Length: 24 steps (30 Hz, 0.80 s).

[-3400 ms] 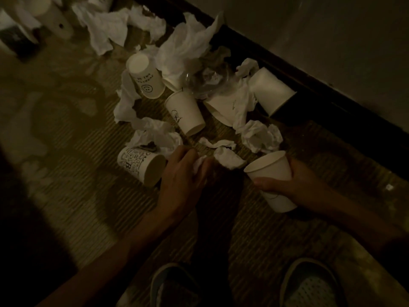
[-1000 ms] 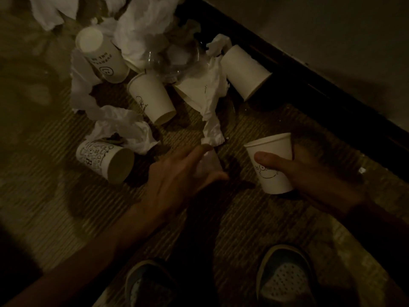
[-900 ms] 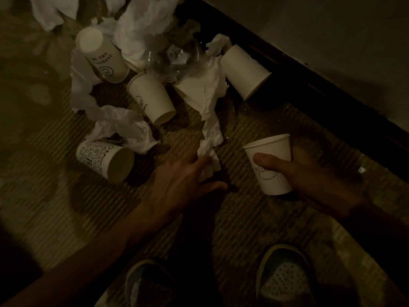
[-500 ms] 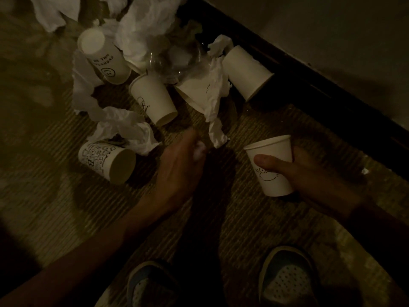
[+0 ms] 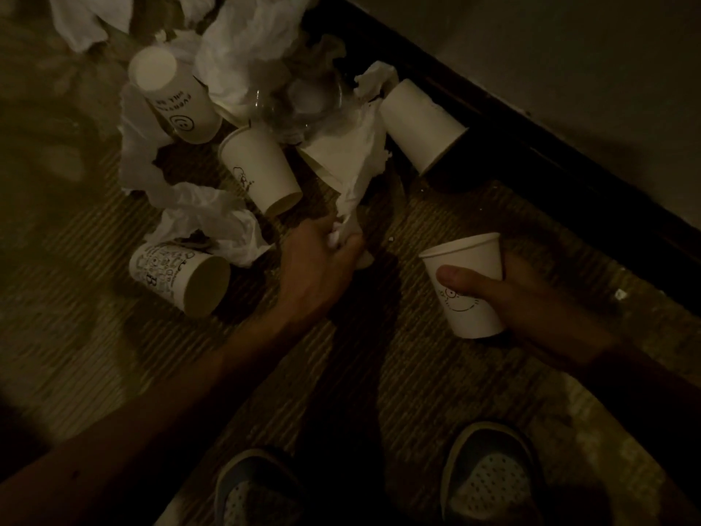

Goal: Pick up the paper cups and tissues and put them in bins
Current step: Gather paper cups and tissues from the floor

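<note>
Tissue (image 5: 358, 172) in curled left hand (image 5: 318, 260)

The left hand (image 5: 322, 256) pinches a tissue (image 5: 356, 184); the right hand (image 5: 531, 294) holds an upright cup (image 5: 468, 286), seemingly empty in the dimness.

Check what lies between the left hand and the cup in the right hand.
Head view: only bare, shadowed carpet between the left hand, which grips a tissue, and the cup in the right hand.
</note>
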Each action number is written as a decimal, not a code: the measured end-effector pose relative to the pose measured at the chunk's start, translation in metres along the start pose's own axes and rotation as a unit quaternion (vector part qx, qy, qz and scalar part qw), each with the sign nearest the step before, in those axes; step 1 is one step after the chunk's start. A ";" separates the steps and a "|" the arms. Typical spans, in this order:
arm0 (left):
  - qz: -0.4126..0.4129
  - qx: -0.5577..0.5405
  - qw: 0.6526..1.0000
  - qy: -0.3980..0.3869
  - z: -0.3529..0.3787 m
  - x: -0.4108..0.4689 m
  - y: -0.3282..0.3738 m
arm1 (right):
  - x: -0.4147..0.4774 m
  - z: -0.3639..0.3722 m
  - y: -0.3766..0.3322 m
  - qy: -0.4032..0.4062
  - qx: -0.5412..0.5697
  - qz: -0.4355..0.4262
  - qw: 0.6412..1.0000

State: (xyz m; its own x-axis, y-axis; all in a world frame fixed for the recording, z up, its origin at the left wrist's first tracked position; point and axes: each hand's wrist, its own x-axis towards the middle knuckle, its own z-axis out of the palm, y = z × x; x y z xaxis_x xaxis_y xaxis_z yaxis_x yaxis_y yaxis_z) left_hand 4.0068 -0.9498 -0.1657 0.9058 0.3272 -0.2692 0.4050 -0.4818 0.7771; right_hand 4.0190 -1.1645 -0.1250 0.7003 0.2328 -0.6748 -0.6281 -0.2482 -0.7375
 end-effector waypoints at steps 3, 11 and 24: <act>-0.008 -0.014 0.999 -0.035 -0.018 -0.026 -0.008 | 0.002 0.000 0.001 0.008 -0.008 0.000 1.000; 0.068 -0.018 0.997 0.032 -0.056 -0.072 -0.011 | 0.007 0.012 0.000 0.009 -0.019 -0.016 1.000; 0.161 0.084 0.983 -0.037 -0.032 -0.049 -0.005 | 0.002 0.013 0.000 0.006 -0.016 -0.023 1.000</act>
State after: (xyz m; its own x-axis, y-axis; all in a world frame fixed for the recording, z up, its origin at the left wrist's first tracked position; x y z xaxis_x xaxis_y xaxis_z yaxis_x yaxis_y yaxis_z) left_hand 3.9561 -0.9376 -0.1385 0.9944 0.0788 -0.0702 0.1051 -0.6806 0.7251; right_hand 4.0164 -1.1521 -0.1266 0.7323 0.2329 -0.6400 -0.5846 -0.2670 -0.7661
